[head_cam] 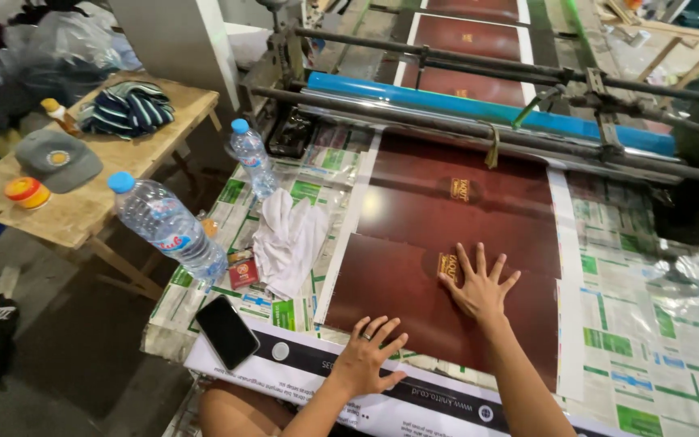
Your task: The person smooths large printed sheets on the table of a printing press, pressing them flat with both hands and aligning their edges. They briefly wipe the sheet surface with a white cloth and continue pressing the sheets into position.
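Both hands are lying flat and released, fingers spread, gripping nothing. The right hand point(479, 287) is pressing palm-down on the glossy dark red printed sheet point(414, 283), its fingertips touching a small gold emblem point(448, 264) printed there. The left hand point(370, 356), wearing a ring, is resting on the near edge of the same sheet, just where it is meeting a white-and-black printed strip point(301, 368). The sheet is lying on top of a stack of similar red sheets on the tabletop point(649, 340), which is covered with green-and-white printed paper, in front of a machine's blue roller point(446, 101). To the left of the sheet, a crumpled white cloth point(289, 239), a black phone point(226, 332), a small red box point(243, 273) and two clear water bottles point(170, 226) with blue caps are sitting. Further left, a wooden side table point(91, 202) is carrying a grey cap point(58, 158) and a striped cloth point(127, 107).
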